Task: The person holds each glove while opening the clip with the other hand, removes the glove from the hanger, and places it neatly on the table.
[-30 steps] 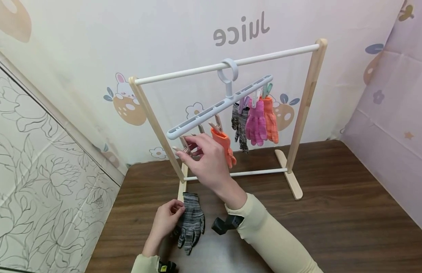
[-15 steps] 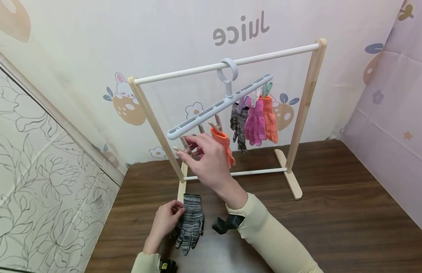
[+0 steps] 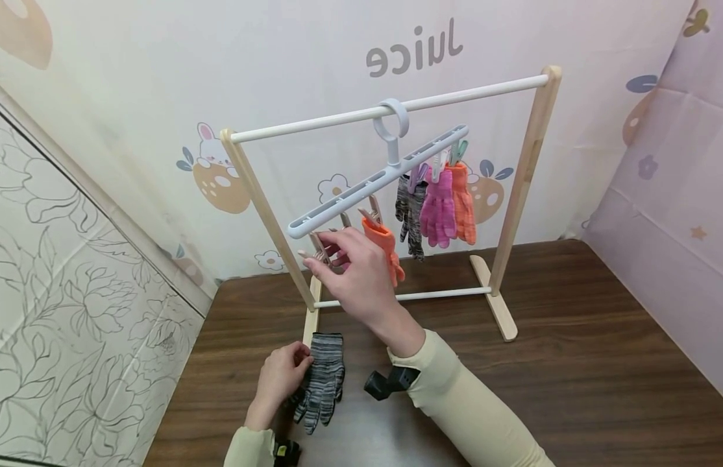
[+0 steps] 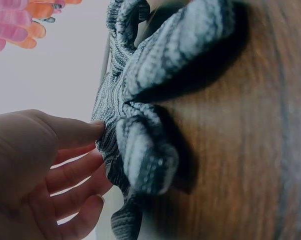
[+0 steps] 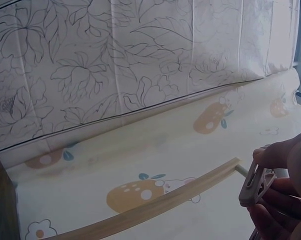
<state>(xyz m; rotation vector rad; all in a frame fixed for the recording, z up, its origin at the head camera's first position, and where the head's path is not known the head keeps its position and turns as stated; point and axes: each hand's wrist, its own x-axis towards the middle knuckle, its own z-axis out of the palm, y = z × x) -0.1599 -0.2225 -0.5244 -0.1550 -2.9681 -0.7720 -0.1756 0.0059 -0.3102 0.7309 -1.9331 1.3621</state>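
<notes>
At left, a grey-and-black striped glove is slanting beside a wooden foot, the left hand pinching its edge. Above, the right hand is gripping a pale clip below the hanger. Rightward, the surface is stretching on to the curtain.

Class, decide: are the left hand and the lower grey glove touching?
Touching: the left wrist view shows the left hand with its thumb tip against the grey glove.
</notes>
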